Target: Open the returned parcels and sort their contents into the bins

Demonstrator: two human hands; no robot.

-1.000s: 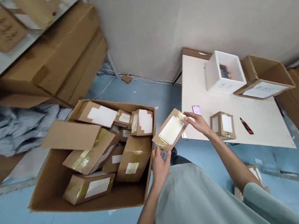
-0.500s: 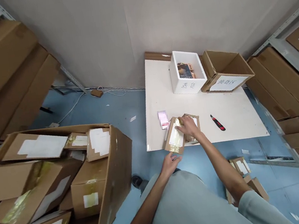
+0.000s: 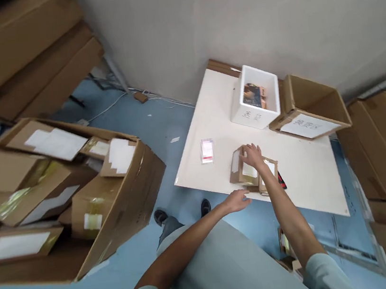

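A small taped cardboard box [image 3: 234, 169] with white labels rests on the white table [image 3: 193, 125] near its front edge. My right hand [image 3: 252, 156] lies over its far top corner, thumb at the box and fingers spread. Just off the near side is my left hand [image 3: 237, 200], its fingers loosely stretched toward the box; contact is not clear. Against the box's right side stands a second small labelled box [image 3: 272, 166], partly covered by my right forearm. Behind that, a red and black utility knife [image 3: 282, 181] shows only in part.
A blurred phone-like rectangle [image 3: 207, 151] lies on the table's left. At the back stand a white foam box [image 3: 252, 117] holding printed packs and an open carton [image 3: 310, 123]. A large carton [image 3: 126, 211] of parcels is at left; stacked cartons [image 3: 377, 152] rise at right.
The labelled box has moved right from the front edge and been set down beside the second box, which now partly hides the knife. My left hand has come off it. The view has turned.
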